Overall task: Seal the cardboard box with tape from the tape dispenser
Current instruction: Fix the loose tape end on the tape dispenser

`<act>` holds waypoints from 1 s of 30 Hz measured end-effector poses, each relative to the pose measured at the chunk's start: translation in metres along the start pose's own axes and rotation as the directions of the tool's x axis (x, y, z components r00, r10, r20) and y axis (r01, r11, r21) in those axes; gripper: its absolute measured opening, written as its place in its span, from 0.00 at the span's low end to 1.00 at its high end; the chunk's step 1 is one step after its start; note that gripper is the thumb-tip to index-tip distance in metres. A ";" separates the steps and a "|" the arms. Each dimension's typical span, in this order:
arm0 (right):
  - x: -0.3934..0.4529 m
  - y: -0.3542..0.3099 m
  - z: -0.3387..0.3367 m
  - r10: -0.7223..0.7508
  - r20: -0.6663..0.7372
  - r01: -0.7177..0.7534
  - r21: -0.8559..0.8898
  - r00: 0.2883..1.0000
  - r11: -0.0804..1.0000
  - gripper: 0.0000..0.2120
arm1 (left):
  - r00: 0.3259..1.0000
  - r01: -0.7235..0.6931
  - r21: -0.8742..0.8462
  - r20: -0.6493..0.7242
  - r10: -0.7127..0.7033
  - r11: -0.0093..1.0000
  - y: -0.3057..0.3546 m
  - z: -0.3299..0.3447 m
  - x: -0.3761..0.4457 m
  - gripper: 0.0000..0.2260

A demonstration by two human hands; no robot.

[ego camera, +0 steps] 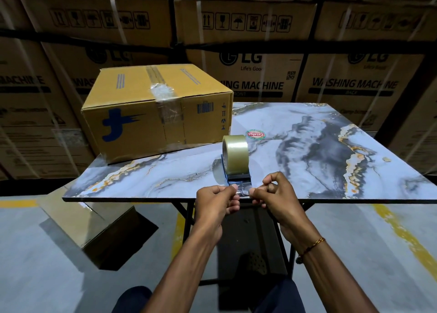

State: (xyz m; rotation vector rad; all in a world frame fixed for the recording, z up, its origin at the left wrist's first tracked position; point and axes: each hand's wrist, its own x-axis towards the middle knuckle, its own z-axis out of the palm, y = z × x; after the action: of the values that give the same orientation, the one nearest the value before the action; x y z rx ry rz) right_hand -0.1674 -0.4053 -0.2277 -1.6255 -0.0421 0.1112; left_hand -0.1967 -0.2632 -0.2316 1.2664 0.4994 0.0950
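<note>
A closed yellow-brown cardboard box [151,114] with a blue logo stands at the table's far left corner. Clear tape runs along its top seam and down its front face. A blue tape dispenser [236,170] with a roll of clear tape [235,153] sits near the table's front edge, in the middle. A short strip of clear tape [243,191] is pulled out from the dispenser. My left hand [217,202] pinches the strip's left side and my right hand [274,194] pinches its right side, both just in front of the dispenser.
The marble-patterned table [319,147] has a round sticker [255,134] behind the dispenser. Stacked washing-machine cartons [260,52] form a wall behind the table. A flat cardboard piece [94,227] lies on the floor at the left. Yellow lines mark the floor.
</note>
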 end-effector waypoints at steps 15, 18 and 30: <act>0.010 0.000 -0.011 0.038 0.084 -0.044 0.076 0.996 0.996 0.17 | 0.999 0.013 -0.326 -0.034 -0.026 0.945 -0.009 -0.028 -0.014 0.05; 0.012 -0.001 -0.014 0.047 0.112 -0.056 0.080 0.993 0.995 0.17 | 0.999 0.045 -0.159 0.009 -0.044 0.986 -0.012 -0.030 -0.016 0.08; 0.011 -0.002 -0.017 0.046 0.150 -0.056 0.063 0.988 0.996 0.16 | 0.988 0.138 -0.013 0.066 -0.137 0.990 0.006 0.013 -0.018 0.18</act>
State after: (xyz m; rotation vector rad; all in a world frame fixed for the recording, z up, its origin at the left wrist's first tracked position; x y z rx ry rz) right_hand -0.1548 -0.4209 -0.2254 -1.5493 -0.1103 0.2710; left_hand -0.2064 -0.2796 -0.2180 1.2106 0.5273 -0.0580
